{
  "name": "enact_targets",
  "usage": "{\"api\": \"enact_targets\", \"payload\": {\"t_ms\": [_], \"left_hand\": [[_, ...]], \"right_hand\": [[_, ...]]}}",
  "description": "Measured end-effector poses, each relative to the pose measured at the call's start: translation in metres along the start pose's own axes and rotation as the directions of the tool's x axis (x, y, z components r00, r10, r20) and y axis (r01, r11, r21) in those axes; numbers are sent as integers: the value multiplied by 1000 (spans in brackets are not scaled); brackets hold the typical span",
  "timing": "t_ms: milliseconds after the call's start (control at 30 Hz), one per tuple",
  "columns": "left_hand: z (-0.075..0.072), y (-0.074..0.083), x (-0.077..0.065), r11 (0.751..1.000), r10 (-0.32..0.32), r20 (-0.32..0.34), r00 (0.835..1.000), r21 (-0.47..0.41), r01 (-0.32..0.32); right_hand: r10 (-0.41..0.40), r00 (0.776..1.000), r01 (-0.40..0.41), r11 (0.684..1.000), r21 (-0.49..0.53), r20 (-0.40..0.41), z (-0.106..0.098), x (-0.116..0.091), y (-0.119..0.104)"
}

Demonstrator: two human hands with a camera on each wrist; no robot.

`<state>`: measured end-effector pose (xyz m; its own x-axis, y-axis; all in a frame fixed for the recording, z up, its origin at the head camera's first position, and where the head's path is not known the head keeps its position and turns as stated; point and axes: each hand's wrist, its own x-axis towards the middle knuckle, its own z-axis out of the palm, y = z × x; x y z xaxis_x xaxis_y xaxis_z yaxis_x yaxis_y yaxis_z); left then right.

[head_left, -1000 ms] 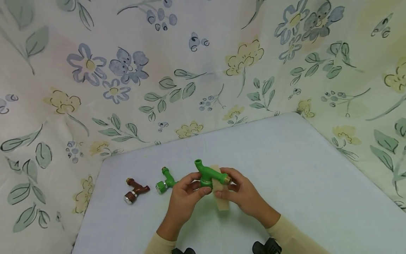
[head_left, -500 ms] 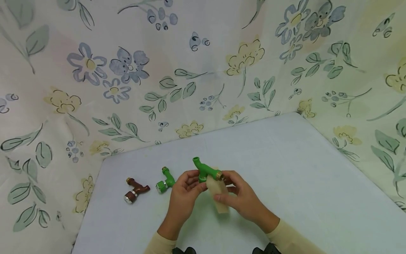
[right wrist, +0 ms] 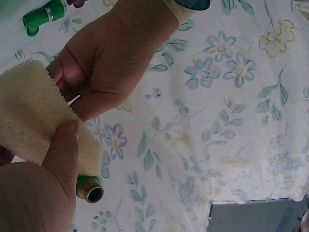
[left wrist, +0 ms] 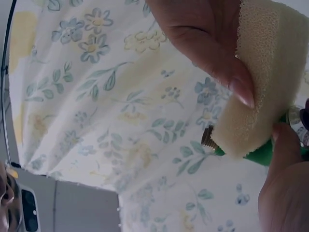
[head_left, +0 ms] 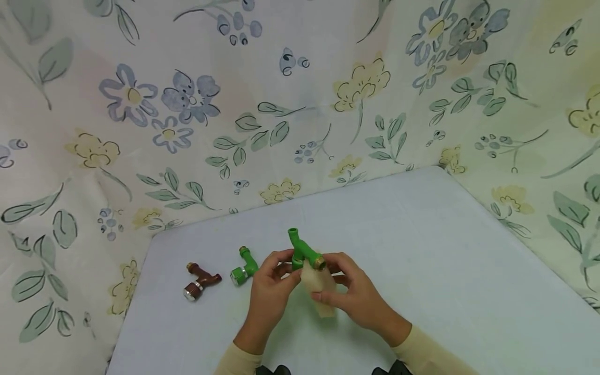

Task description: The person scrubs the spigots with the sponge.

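Observation:
A green plastic tap (head_left: 303, 249) with a brass threaded end is held above the table by my left hand (head_left: 271, 286), which grips it around the handle end. My right hand (head_left: 357, 292) pinches a cream-coloured sponge (head_left: 320, 285) with the thumb on its near face. The sponge lies against the side of the tap, below the threaded end. In the right wrist view the hollow brass end (right wrist: 92, 192) pokes out past the sponge's edge. The left wrist view shows the sponge covering much of the tap body, with the brass thread (left wrist: 208, 138) visible beyond it.
To the left on the white table (head_left: 422, 234) lie a second green tap (head_left: 246, 267) and a brown tap (head_left: 200, 281). Flower-patterned cloth (head_left: 300, 114) hangs behind the table and along its sides.
The tap has turned, its brass end swinging left and towards me. The sponge has shifted slightly left and now covers more of the tap's lower part. The taps on the table have stayed put.

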<state>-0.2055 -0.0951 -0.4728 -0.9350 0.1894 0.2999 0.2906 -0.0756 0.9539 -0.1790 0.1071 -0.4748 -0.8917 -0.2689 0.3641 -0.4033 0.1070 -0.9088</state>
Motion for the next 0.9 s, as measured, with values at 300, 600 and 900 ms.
{"api": "enact_targets", "payload": {"t_ms": [300,600,900], "left_hand": [[-2,2,-4,990,-22,150,989,-131,42],[5,7,-3,999,26,86,996,-39,-22],[4,6,-1,994,-25,9,1000,-104,25]], "right_hand": [[98,995,-100,989,108,18,-10,5,17],[129,991,-134,983,124,45,-8,4,17],[51,998,-55,994,99,42,-5,0,8]]}}
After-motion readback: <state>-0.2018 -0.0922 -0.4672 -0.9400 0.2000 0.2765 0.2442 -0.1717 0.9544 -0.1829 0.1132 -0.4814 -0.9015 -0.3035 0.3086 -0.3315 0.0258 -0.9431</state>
